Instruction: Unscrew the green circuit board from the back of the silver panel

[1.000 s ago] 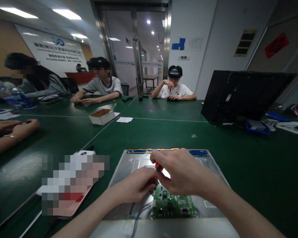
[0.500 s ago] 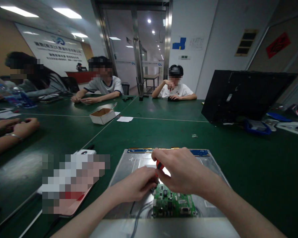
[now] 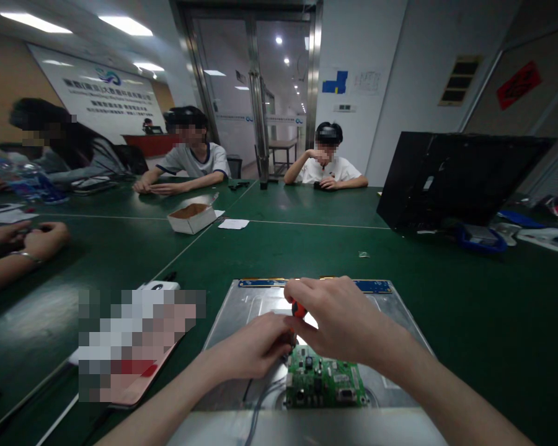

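In the head view, my right hand (image 3: 341, 316) is closed around the red and black handle of a screwdriver (image 3: 299, 309), held upright with its handle on top. My left hand (image 3: 260, 347) is beside it, fingers pinched together low by the screwdriver's shaft; what they grip is hidden. Both hands are over a silver metal panel (image 3: 227, 322). A green circuit board (image 3: 323, 378) lies on the panel just below the hands, its upper left corner near the screwdriver's lower end. Along the panel's far edge runs a narrow blue circuit strip (image 3: 374, 286). A grey cable (image 3: 255, 412) trails off the board's left side.
Left of the panel lie a white phone-like item and a pink one (image 3: 134, 390). Farther off are an open small box (image 3: 191, 218), a white paper (image 3: 234, 223) and a black monitor (image 3: 456, 179). Another person's hands (image 3: 46, 240) rest at the left; other people sit across the table.
My right fingers have shifted slightly around the screwdriver handle, which shows a little turned. My left hand and the panel stay in place.
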`<state>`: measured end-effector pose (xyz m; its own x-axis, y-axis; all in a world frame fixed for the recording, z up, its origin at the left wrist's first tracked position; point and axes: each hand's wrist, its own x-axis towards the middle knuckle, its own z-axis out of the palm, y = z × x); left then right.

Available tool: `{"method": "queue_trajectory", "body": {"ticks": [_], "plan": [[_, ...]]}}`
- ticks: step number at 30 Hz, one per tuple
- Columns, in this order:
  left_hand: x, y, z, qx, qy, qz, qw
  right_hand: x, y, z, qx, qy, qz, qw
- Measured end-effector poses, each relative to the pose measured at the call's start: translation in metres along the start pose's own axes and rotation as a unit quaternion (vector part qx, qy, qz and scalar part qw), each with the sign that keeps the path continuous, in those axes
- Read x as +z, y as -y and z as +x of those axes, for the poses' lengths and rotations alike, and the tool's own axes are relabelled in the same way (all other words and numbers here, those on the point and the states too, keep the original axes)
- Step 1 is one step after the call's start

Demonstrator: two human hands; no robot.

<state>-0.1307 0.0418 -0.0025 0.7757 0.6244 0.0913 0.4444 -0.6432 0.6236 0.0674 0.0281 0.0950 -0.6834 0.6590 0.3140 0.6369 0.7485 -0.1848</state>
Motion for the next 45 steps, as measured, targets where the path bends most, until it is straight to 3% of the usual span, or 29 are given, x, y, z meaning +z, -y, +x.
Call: {"method": "queue_trajectory", "body": {"ticks": [15, 19, 23, 28, 36, 45], "plan": [[-0.002, -0.001, -0.001, -0.009, 0.009, 0.009, 1.0, -0.01, -0.005, -0.002, 0.005, 0.001, 0.01, 1.0], [-0.004, -0.004, -0.002, -0.04, 0.004, 0.009, 0.999, -0.014, -0.008, -0.003, 0.009, -0.004, 0.012, 1.0], [-0.004, -0.004, -0.002, -0.068, -0.042, 0.027, 0.996, -0.02, -0.014, -0.005, 0.019, -0.021, 0.005, 1.0], [-0.002, 0.004, 0.001, -0.038, -0.119, 0.043, 0.991, -0.026, -0.021, -0.007, 0.031, -0.044, -0.022, 0.998], [0.004, 0.015, 0.003, -0.038, -0.115, 0.086, 0.989, -0.024, -0.018, -0.006, 0.029, -0.035, -0.027, 0.999], [0.001, 0.007, 0.004, -0.061, -0.1, 0.113, 0.987, -0.025, -0.018, -0.007, 0.033, -0.03, -0.032, 0.998]]}}
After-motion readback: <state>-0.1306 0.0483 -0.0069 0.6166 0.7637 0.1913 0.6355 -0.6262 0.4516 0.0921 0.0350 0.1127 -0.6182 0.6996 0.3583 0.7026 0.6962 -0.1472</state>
